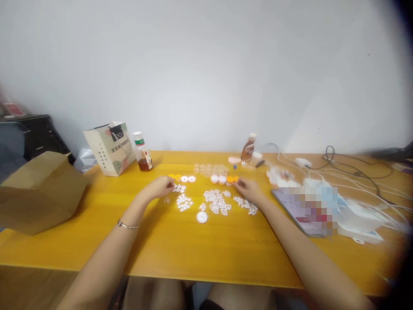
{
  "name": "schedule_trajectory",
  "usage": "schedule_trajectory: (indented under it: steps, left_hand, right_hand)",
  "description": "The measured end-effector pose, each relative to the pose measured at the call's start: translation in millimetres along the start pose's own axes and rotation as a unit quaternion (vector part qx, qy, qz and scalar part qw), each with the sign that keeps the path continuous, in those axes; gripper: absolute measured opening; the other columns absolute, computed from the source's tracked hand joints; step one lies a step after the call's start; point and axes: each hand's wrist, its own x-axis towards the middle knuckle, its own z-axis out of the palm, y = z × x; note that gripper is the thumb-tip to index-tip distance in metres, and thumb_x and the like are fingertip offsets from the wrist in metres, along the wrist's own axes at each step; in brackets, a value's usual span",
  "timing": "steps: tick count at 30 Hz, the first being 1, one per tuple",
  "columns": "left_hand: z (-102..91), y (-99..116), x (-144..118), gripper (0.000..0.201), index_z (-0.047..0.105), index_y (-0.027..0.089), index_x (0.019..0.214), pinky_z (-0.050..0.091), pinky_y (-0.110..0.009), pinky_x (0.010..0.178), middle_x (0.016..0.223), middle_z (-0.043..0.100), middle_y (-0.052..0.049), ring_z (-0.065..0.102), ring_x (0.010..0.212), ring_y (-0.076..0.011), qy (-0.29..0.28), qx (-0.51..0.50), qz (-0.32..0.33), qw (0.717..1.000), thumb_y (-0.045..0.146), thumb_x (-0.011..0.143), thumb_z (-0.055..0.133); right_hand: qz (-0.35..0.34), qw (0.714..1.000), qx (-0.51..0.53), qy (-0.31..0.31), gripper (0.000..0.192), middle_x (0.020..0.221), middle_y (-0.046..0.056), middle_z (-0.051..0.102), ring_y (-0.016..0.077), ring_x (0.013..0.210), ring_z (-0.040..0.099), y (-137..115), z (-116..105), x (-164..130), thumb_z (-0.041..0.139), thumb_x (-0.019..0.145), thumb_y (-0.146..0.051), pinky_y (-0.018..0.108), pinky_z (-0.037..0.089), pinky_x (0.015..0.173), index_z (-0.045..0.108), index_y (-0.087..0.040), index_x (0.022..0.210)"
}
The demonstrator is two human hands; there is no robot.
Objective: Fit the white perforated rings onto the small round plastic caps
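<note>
My left hand [160, 187] is at the left end of a row of rings, its fingers pinched together; what is in them, if anything, is hidden. Just beyond its fingertips lie orange rings [176, 177], with white rings [188, 178] to their right. My right hand [249, 190] has its curled fingertips against the right side of another group of orange rings [231, 180], beside stacked white rings [218, 179]. Between the hands are small white discs [184, 202] and white leaf-shaped openwork pieces [217, 200]. One larger white disc [202, 217] lies nearer me.
Small clear cups [209, 168] stand behind the rings. A paper bag [112, 148], a drink bottle [142, 151] and a brown paper sack [41, 189] occupy the left. Another bottle [248, 148], a tablet [295, 211] and tangled cables [351, 170] are on the right.
</note>
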Motion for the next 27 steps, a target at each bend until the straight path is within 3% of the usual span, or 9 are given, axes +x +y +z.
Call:
schedule_trajectory:
  steps: [5, 15, 21, 24, 27]
  left_hand:
    - [2.8, -21, 1, 0.011, 0.061, 0.014, 0.066, 0.036, -0.021, 0.056, 0.065, 0.062, -0.003, 0.053, 0.061, -0.0135, -0.041, 0.026, -0.039, 0.998, 0.017, 0.062, 0.052]
    - [8.2, -25, 3, 0.016, 0.065, 0.014, 0.066, 0.033, -0.020, 0.050, 0.064, 0.063, -0.004, 0.052, 0.056, -0.0128, -0.094, 0.039, -0.058, 0.993, 0.018, 0.060, 0.051]
    - [9.2, -25, 4, 0.016, 0.065, 0.014, 0.066, 0.031, -0.020, 0.048, 0.062, 0.062, -0.003, 0.050, 0.055, -0.0122, -0.105, 0.031, -0.060, 0.992, 0.022, 0.058, 0.054]
    - [10.6, -25, 4, 0.017, 0.065, 0.013, 0.066, 0.030, -0.020, 0.047, 0.061, 0.061, -0.003, 0.049, 0.054, -0.0121, -0.109, 0.025, -0.058, 0.992, 0.024, 0.057, 0.056]
    - [11.7, -26, 5, 0.016, 0.065, 0.013, 0.064, 0.030, -0.020, 0.046, 0.058, 0.059, -0.002, 0.049, 0.053, -0.0122, -0.111, 0.017, -0.056, 0.992, 0.024, 0.055, 0.056]
  right_hand:
    - [-0.003, 1.000, -0.008, 0.006, 0.036, 0.055, 0.000, 0.056, 0.0124, 0.051, 0.048, 0, -1, 0, 0.043, 0.075, -0.049, 0.022, 0.034, 0.049, 0.051, -0.017, 0.060]
    - [-0.014, 1.000, -0.007, 0.015, 0.036, 0.054, 0.000, 0.056, 0.0121, 0.050, 0.048, -7, -2, -1, 0.044, 0.076, -0.048, 0.022, 0.034, 0.048, 0.052, -0.017, 0.060]
    - [-0.047, 0.999, 0.021, 0.019, 0.030, 0.059, 0.001, 0.058, 0.0130, 0.056, 0.052, -30, -2, -4, 0.045, 0.079, -0.041, 0.023, 0.039, 0.054, 0.052, -0.018, 0.061]
    - [-0.092, 0.994, 0.058, -0.019, 0.026, 0.064, 0.002, 0.059, 0.0135, 0.061, 0.054, -50, 3, -11, 0.045, 0.080, -0.038, 0.024, 0.041, 0.059, 0.053, -0.018, 0.065]
    - [-0.135, 0.981, 0.097, -0.098, 0.023, 0.072, 0.003, 0.060, 0.0139, 0.068, 0.055, -72, 10, -22, 0.047, 0.080, -0.037, 0.025, 0.043, 0.063, 0.055, -0.018, 0.071]
